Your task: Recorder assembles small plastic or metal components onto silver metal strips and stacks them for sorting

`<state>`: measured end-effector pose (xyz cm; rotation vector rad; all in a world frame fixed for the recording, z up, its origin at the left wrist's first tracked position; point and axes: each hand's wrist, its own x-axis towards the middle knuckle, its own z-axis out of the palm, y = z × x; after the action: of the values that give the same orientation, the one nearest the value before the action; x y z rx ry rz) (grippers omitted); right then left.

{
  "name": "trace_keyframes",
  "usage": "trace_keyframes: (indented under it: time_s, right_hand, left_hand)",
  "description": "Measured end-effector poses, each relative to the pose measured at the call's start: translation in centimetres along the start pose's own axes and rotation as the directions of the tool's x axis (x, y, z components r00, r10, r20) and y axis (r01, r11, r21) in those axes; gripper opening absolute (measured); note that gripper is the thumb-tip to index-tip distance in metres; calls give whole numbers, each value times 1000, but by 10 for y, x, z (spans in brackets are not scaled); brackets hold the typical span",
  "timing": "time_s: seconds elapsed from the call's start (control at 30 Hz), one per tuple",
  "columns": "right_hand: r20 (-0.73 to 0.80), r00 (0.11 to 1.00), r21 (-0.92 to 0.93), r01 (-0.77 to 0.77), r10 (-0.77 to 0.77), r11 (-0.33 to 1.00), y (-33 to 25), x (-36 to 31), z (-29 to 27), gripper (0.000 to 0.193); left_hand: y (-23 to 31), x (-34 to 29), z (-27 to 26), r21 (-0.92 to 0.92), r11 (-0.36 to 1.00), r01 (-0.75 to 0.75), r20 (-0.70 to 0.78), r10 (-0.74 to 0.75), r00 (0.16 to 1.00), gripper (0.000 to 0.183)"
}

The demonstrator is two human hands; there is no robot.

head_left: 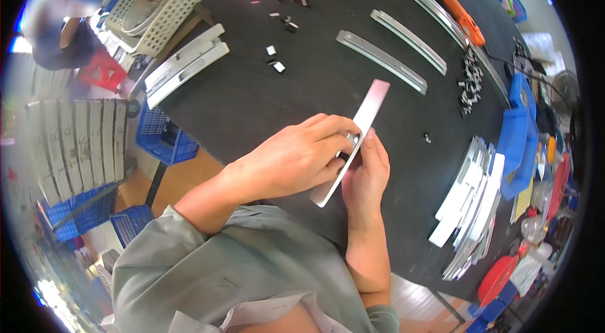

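You are holding a flat, pale metal strip between both hands, just in front of your chest and over the dark surface. Your left grip is closing on the strip from its left side, the fingers curling at about its middle, while something small and dark is showing beside them, too hidden to tell. Your right grip is narrowing around the opposite edge, its fingertips pointing up along the strip and its palm partly hiding behind it. The strip is running slantwise between the two grips: its pinkish far end is reaching beyond your fingers toward the upper right, and its near end is sticking out below them, toward your body. Beyond the far end, two metal rails are lying side by side. An orange power screwdriver is resting farther right, near a heap of small black and silver pieces. A stack of metal strips is lying well to the right of your right grip, near a blue bin. On the far left, another pair of rails is sitting near the edge.
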<state>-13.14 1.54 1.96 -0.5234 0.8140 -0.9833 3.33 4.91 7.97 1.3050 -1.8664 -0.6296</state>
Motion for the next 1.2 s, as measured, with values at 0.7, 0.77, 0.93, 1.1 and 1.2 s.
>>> trace_keyframes:
  time_s: [0.7, 0.77, 0.93, 1.1, 1.2]
  right_hand:
    - [110, 989, 247, -124, 99, 961, -6, -12, 16, 32]
    - [111, 988, 193, -131, 111, 973, -3, -15, 16, 35]
    - [478, 872, -31, -105, 107, 994, -2, -15, 8, 35]
    - [593, 765, -263, -109, 250, 959, -14, -23, 26, 26]
    - [647, 722, -246, -107, 245, 963, -5, -19, 22, 23]
  left_hand:
    - [-11, -22, 8, -243, 939, -243, -121, 219, 968, 51]
    - [-12, -22, 20, -245, 949, -200, -116, 176, 977, 49]
    - [10, 10, -12, -432, 898, -81, -502, -165, 849, 25]
    - [57, 29, -65, -90, 951, -295, -651, 168, 740, 27]
    - [-1, 30, -61, 314, 948, -56, -622, 250, 742, 39]
